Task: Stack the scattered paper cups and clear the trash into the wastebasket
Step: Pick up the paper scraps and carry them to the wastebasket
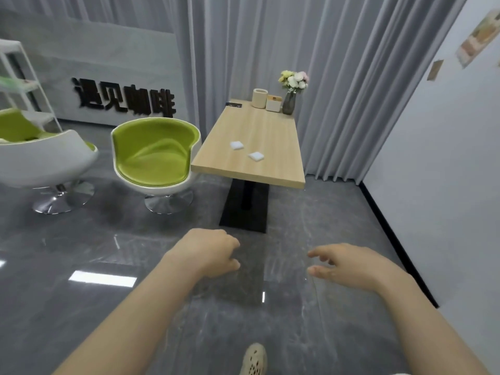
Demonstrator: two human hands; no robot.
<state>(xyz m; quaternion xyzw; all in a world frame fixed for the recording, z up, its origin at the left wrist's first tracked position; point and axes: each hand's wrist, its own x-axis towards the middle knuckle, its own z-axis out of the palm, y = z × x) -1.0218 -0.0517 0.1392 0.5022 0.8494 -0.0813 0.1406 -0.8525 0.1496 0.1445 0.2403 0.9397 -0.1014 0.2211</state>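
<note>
Both of my bare arms reach forward over the glossy grey floor. My left hand (208,253) hangs with its fingers loosely curled and grips nothing; my right hand (349,266) is relaxed, fingers apart and empty. Two crumpled white paper napkins (236,145) lie near the front edge of the light wooden table (270,136), well beyond both hands, one just beside the other (256,156). At the table's far edge stand one cream cylindrical container (259,98), one white box (273,103) and one grey vase of flowers (289,102).
</note>
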